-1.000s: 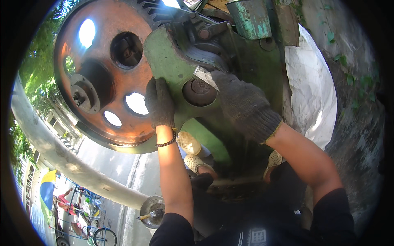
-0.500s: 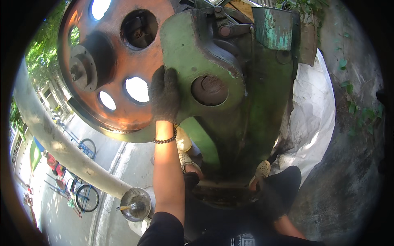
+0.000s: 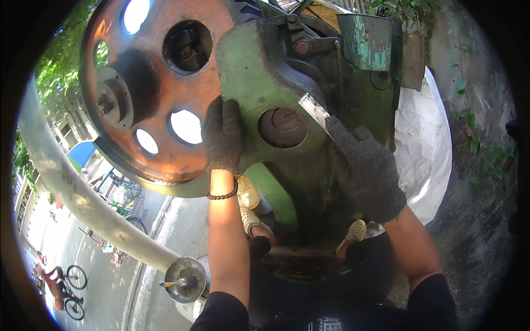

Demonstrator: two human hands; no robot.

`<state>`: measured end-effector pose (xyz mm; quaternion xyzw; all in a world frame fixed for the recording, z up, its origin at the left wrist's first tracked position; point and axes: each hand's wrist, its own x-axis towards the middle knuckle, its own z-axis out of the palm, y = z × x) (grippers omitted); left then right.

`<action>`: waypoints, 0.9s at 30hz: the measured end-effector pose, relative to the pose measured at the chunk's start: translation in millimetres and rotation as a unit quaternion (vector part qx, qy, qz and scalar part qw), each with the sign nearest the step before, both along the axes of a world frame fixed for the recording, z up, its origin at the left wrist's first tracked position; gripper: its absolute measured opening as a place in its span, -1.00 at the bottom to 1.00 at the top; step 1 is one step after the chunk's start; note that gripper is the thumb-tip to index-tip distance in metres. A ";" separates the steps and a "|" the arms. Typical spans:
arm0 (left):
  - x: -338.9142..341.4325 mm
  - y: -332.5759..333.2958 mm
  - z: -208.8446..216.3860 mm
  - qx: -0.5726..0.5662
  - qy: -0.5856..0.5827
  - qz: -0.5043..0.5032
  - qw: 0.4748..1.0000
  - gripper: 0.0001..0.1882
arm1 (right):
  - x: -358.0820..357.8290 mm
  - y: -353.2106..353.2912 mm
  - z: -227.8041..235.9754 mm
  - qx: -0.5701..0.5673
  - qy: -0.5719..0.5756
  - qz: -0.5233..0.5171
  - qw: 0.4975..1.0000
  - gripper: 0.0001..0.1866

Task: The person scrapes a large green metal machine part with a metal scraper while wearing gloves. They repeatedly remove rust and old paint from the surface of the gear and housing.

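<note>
In front of me stands a large machine with a green cast frame [image 3: 243,66] and an orange-painted flywheel [image 3: 149,105]. The left edge of that frame, beside the wheel, is where my left hand [image 3: 222,135] lies, in a dark knit glove with its fingers stretched upward; it holds nothing. My right hand [image 3: 367,168], gloved alike, grips a flat pale strip [image 3: 316,112], apparently metal, with the index finger along it. The strip's far end is against or just over the frame, up and right of the round brown recess [image 3: 282,127]. Its rear part is hidden in my hand.
A worn green metal bucket-like box [image 3: 364,41] is at the upper right, above white sheeting [image 3: 422,149]. A thick pale pipe [image 3: 77,193] curves down the left side to a metal bowl [image 3: 185,279]. Beyond it, a person on a bicycle [image 3: 61,287] is on the street.
My right hand has come up from low at the right to the green frame, with the pale strip in it. My left hand stays at the frame's edge. A cyclist has appeared at lower left.
</note>
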<state>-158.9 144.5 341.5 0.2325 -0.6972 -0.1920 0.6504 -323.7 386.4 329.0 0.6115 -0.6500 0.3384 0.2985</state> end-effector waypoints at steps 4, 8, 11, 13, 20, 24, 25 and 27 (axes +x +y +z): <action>0.1 -3.2 -2.8 0.011 -0.004 -0.004 1.000 -0.62 | 0.4 -2.5 10.3 0.024 0.013 -0.023 0.999 -0.43; -1.4 -8.4 -7.4 -0.007 -0.001 0.000 1.000 -0.60 | 7.9 -24.4 19.7 0.005 0.013 0.019 1.000 -0.50; -3.4 -13.5 -11.6 -0.048 0.004 0.023 0.999 -0.59 | 18.9 -36.8 24.8 -0.037 0.032 0.068 0.996 -0.54; -3.8 -15.8 -13.3 -0.074 0.001 0.038 0.997 -0.59 | 23.9 -35.2 26.4 -0.055 0.043 0.072 0.995 -0.55; -1.2 -7.0 -7.7 -0.009 0.004 -0.010 1.000 -0.60 | 23.7 -43.5 30.4 -0.054 0.015 0.070 0.996 -0.57; -0.3 -4.8 -4.2 0.014 -0.047 0.043 0.998 -0.61 | 26.1 -46.9 28.8 -0.060 0.006 0.092 0.994 -0.58; -0.4 -5.8 -4.9 0.006 -0.034 0.031 0.999 -0.61 | 27.2 -44.6 27.6 -0.032 -0.001 0.063 0.997 -0.60; -1.0 -9.7 -7.0 0.002 -0.014 0.006 1.000 -0.60 | 29.0 -41.9 28.2 0.020 -0.029 0.000 0.999 -0.62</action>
